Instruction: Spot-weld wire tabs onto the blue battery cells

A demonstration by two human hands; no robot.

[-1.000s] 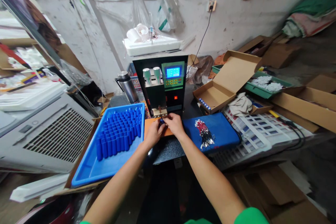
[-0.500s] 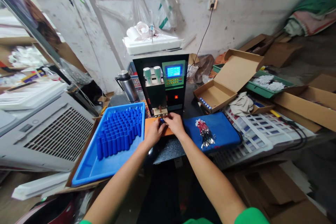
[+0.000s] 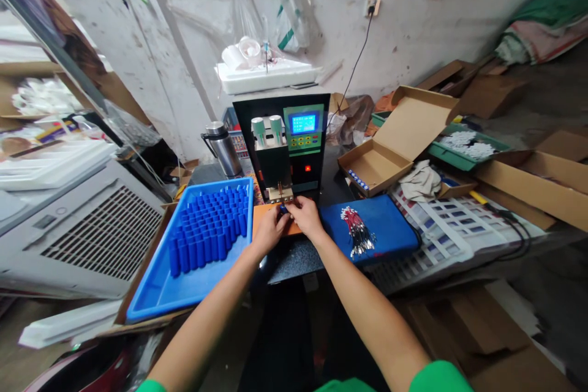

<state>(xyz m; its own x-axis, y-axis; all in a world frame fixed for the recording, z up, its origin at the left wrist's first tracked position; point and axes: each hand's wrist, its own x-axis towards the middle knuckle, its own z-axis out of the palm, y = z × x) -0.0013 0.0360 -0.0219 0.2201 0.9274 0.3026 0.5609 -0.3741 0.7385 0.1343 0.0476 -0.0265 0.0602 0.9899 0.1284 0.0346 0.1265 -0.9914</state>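
Observation:
Both my hands meet at the front of a black spot welder (image 3: 305, 187) with a lit blue screen, just below its electrode tips (image 3: 281, 191). My left hand (image 3: 270, 228) is closed around a small blue battery cell (image 3: 283, 209), mostly hidden by the fingers. Close beside it, my right hand (image 3: 304, 215) is pinched at the far end of the cell; whatever is between those fingertips is too small to make out. An orange block (image 3: 261, 215) lies under the hands. To the left, a blue tray (image 3: 154, 294) holds rows of blue cylindrical cells (image 3: 206, 233).
On the right, a bundle of red and black wire leads (image 3: 357, 231) lies on a blue pad (image 3: 395, 226). Behind it stands an open cardboard box (image 3: 381, 162). A steel thermos (image 3: 224, 150) stands left of the welder. A white ventilated unit (image 3: 87, 226) borders the left side.
The hands stay at the welder, with the blue cell showing slightly more between the fingers. The whole view has shifted very slightly.

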